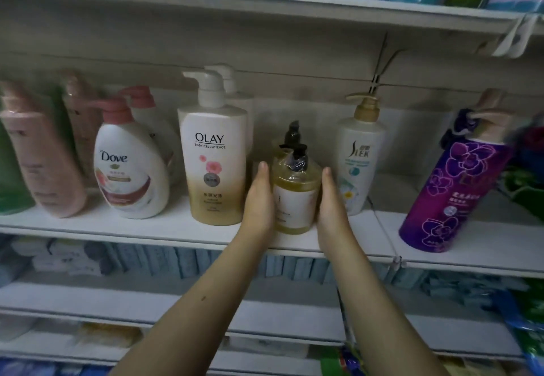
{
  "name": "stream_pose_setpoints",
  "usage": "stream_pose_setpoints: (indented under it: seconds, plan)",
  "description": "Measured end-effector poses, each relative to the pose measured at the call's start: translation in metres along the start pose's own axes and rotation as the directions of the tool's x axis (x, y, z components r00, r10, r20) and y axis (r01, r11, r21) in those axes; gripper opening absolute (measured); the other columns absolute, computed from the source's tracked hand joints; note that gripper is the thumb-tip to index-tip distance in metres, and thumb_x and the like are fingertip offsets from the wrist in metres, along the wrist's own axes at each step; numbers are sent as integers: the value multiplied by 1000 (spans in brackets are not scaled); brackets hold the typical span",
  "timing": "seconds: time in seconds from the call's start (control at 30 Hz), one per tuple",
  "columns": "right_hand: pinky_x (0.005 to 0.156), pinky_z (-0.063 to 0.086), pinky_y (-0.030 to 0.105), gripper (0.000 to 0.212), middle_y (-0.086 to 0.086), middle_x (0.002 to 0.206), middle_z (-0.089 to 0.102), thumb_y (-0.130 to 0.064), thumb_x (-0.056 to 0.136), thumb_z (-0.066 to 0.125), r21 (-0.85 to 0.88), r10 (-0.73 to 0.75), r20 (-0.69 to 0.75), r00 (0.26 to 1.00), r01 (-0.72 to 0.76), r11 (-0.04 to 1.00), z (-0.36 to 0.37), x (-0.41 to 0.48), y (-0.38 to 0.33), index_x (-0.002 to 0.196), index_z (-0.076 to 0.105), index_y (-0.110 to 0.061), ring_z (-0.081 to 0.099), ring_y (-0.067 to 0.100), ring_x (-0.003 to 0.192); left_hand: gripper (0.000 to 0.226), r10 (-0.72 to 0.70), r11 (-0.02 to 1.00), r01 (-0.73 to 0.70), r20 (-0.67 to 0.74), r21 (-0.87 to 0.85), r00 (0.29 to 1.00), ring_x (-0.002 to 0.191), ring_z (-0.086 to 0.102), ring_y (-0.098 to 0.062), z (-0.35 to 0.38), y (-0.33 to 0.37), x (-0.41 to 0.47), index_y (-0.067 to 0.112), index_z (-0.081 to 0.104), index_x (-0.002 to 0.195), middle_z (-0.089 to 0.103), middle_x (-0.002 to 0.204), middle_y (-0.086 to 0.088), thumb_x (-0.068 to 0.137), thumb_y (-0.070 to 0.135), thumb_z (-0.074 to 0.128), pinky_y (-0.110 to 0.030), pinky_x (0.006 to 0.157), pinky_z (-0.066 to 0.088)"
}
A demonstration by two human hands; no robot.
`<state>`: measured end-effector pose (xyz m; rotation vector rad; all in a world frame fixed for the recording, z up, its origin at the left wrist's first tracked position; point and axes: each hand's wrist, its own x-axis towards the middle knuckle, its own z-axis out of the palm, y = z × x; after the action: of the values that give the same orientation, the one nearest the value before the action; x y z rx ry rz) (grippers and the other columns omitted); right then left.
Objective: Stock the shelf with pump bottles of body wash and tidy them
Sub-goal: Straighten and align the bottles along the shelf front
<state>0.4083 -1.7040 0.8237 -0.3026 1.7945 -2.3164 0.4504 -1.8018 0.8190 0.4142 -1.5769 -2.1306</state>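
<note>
Both hands, the left hand [259, 199] and right hand [332, 201], press flat, fingers straight, against the sides of the short amber clear-plastic pump bottle [295, 196] near the front edge of the white shelf [147, 228]. A second bottle seems to stand behind it. Shoved crooked, it may knock the tall white-and-gold Olay bottle [216, 163] on its left.
</note>
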Motion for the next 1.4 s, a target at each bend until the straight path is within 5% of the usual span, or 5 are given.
stream_pose_setpoints:
  seconds: [0.13, 0.27, 0.53, 0.83, 1.4]
  plan:
    - [104, 43, 30, 43, -9, 127, 63, -48, 102, 36, 78, 13, 34, 999, -16, 997, 0, 8, 5, 132, 55, -24, 57, 6, 116, 57, -11, 998, 13, 23, -66, 1000, 114, 64, -19, 5, -1, 3, 12, 69, 117, 72, 115, -6, 102, 50, 30, -41, 110, 40]
    - [89, 46, 22, 27, -24, 92, 66, -43, 103, 35, 101, 28, 64, 998, -34, 994, -2, 15, 8, 99, 60, -34, 60, -5, 92, 60, -27, 996, 27, -4, -88, 1000, 113, 65, -22, 10, -2, 5, 14, 72, 113, 72, 113, -8, 88, 58, 40, -44, 109, 41]
    - [82, 50, 27, 38, -15, 82, 75, -40, 103, 34, 75, 9, 91, 996, -16, 997, 3, 24, 6, 93, 68, -26, 65, 5, 92, 55, -30, 999, 28, -74, -23, 997, 102, 69, -20, 14, 1, 13, 15, 74, 105, 75, 102, -6, 91, 55, 39, -36, 97, 50]
    - [103, 42, 31, 35, -5, 131, 59, -48, 101, 40, -22, -26, 0, 1000, 26, 999, -2, 10, 14, 124, 57, -28, 54, 11, 121, 54, 58, 984, -56, -8, 169, 998, 112, 63, -10, 1, -7, -1, 31, 70, 106, 71, 114, 4, 93, 65, 29, -37, 106, 42]
    - [98, 44, 29, 39, -28, 92, 56, -52, 102, 26, -215, -60, -5, 998, 57, 975, -2, 1, 18, 84, 58, -40, 56, 3, 98, 77, 104, 986, -93, -72, 141, 992, 112, 63, -25, 0, -8, -3, 9, 66, 111, 71, 111, -11, 73, 68, 34, -49, 106, 42]
